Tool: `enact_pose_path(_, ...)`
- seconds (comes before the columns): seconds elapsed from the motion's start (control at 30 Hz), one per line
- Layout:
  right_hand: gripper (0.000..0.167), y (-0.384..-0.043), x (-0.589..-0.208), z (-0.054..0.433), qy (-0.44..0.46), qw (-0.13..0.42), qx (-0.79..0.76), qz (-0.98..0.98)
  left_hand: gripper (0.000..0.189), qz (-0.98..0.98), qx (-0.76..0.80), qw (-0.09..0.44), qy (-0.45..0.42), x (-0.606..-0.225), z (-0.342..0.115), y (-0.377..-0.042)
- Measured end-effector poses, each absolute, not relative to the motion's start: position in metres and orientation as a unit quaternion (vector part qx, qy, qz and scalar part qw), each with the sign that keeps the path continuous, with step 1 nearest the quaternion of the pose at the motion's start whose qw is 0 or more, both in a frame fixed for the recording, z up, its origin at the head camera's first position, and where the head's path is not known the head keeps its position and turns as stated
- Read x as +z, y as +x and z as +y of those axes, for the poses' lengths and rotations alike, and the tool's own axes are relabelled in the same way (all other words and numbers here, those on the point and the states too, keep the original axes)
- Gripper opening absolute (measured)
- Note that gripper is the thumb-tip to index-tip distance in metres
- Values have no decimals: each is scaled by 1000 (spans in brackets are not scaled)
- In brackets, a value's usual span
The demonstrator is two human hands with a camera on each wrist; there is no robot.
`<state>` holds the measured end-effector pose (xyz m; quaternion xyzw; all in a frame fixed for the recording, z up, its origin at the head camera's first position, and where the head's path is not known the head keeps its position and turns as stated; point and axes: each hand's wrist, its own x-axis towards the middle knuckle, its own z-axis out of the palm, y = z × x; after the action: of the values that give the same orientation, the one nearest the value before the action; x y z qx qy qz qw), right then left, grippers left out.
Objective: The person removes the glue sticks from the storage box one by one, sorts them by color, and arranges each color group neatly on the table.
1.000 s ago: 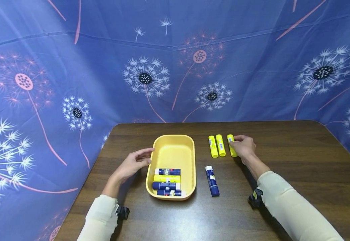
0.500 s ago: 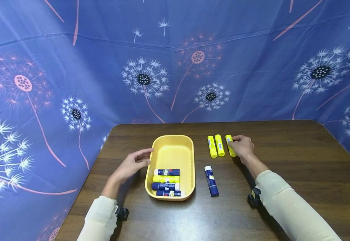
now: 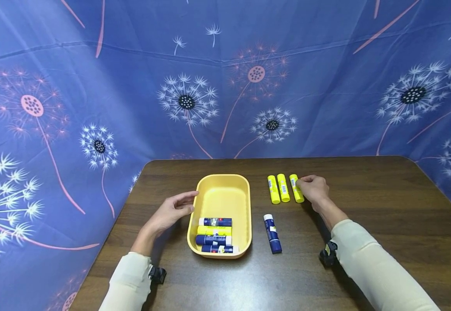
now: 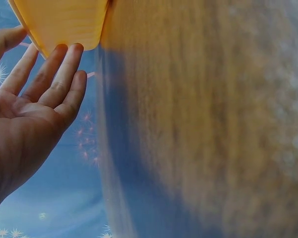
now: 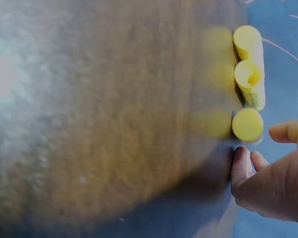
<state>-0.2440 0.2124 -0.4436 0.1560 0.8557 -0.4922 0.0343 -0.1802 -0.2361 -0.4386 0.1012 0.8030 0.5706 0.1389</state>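
Observation:
My left hand (image 3: 172,211) rests its fingertips on the left wall of a yellow tray (image 3: 244,203); in the left wrist view its fingers are extended against the tray's outside. Beyond the table's middle, three yellow glue sticks lie side by side. My right hand (image 3: 313,190) is at the rightmost yellow glue stick (image 3: 297,188), fingertips right at its side and not wrapped round it. In the right wrist view that stick's round end (image 5: 247,125) faces the camera, with fingers below and beside it. The middle glue stick (image 3: 283,188) and the left one (image 3: 273,189) lie close together.
A blue glue stick (image 3: 272,233) with a white end lies nearer, right of the tray. Inside the tray's near half lie several glue sticks, including a yellow one (image 3: 214,230) and a blue one (image 3: 215,222). A patterned blue cloth (image 3: 225,86) hangs behind the wooden table (image 3: 384,207).
The rightmost yellow glue stick has shifted slightly left, towards the other two. My right fingers have eased back from over it. The left hand and the tray stay put.

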Motion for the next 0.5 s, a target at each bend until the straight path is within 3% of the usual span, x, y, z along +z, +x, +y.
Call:
enact_pose_path(0.33,47,-253,-428,215,155,25,-543,825,54,801,572,143,103,-439,-237,-183)
enact_pose_path(0.5,46,-257,-411,205,101,36,-629,770,54,802,571,145,100,-439,-238,-184)
